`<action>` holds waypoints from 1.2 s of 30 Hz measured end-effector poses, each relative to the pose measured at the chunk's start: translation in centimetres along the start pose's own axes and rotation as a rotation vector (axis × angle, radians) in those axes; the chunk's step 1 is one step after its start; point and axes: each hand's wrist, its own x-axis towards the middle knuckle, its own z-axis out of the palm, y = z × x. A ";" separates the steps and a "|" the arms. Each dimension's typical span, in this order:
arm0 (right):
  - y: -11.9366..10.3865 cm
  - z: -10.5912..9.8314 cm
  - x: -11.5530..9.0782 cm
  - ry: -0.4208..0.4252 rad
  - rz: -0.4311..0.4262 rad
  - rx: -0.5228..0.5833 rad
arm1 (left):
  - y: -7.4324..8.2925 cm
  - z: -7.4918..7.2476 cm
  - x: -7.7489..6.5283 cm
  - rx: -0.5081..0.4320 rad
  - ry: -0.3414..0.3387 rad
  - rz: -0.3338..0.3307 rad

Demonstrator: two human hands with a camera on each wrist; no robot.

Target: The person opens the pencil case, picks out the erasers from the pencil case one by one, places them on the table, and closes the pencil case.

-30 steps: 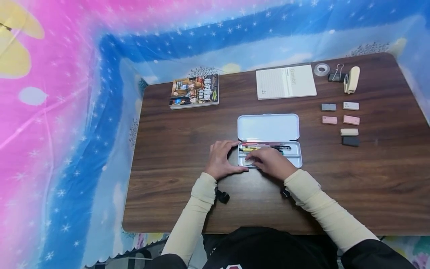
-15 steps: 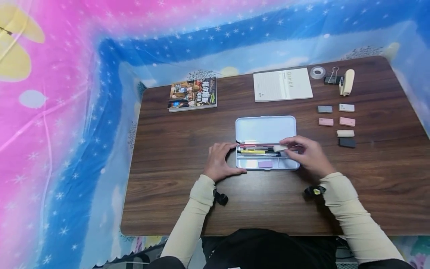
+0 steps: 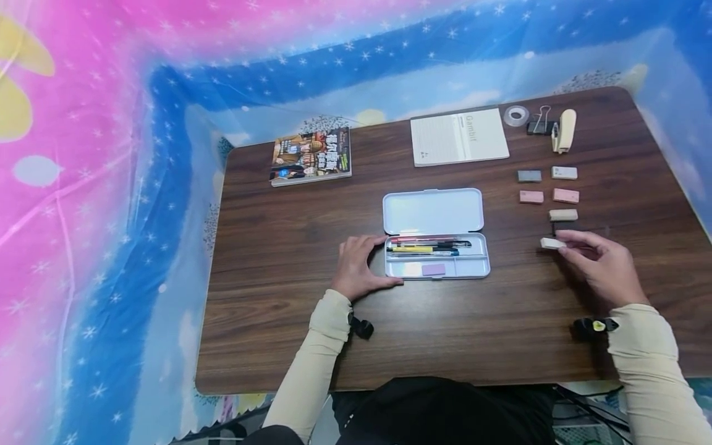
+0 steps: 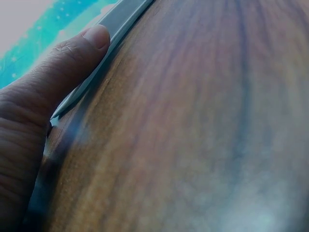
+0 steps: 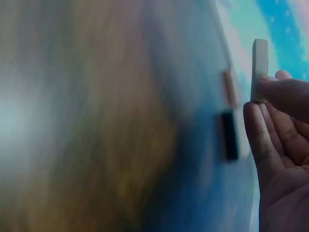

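My left hand (image 3: 356,269) grips the left end of the open pencil case (image 3: 473,268), with the thumb along its front edge, as the left wrist view also shows. Several pens (image 3: 411,250) lie in the case's back compartment. A lilac eraser (image 3: 434,269) is in the front one. Well to the right of the case, my right hand (image 3: 603,266) pinches a white eraser (image 3: 550,243) between thumb and fingers. In the right wrist view that eraser stands out beyond the fingertips, above the tabletop. A black eraser (image 5: 230,135) shows there behind it, mostly hidden in the head view.
Beyond the right hand lie a cream eraser (image 3: 563,215), two pink erasers (image 3: 565,195), a grey eraser (image 3: 529,176) and another white eraser (image 3: 564,173). Along the back are a book (image 3: 311,156), a notebook (image 3: 460,137), tape (image 3: 516,115), a binder clip (image 3: 539,127) and a stapler (image 3: 565,131).
My right hand has lifted the white eraser out of the pencil case and carried it right, over to the rows of erasers. The left hand has stayed on the case.
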 end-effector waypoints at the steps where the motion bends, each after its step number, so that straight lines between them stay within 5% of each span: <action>1: 0.4 -0.3 -0.1 0.012 0.003 -0.029 | 0.0 0.0 0.0 0.002 -0.002 -0.003; 9: 2.4 -1.2 -0.4 0.043 0.019 -0.104 | 0.0 0.1 0.0 0.005 -0.011 -0.012; 17: 2.8 -1.3 -0.3 0.045 0.028 -0.047 | 0.0 0.0 -0.1 0.001 -0.001 -0.013; 20: 2.9 -1.3 -0.4 0.052 0.095 0.123 | -0.1 0.1 0.0 0.009 0.000 -0.010; 23: 2.6 -1.3 -0.7 0.098 0.145 0.429 | 0.0 0.1 0.0 0.011 -0.002 -0.003; 26: 1.8 -1.1 -0.8 0.143 0.124 0.704 | 0.0 0.2 0.0 0.012 -0.005 -0.002; 28: 1.1 -0.7 -0.6 0.138 0.080 0.779 | 0.0 0.1 0.0 0.015 -0.004 -0.004; 31: -0.2 0.3 -0.2 0.081 0.046 0.753 | -0.1 0.0 0.0 0.024 -0.005 -0.008; 36: -3.5 3.6 0.3 -0.085 0.010 0.368 | 0.0 0.0 0.0 0.027 -0.012 -0.008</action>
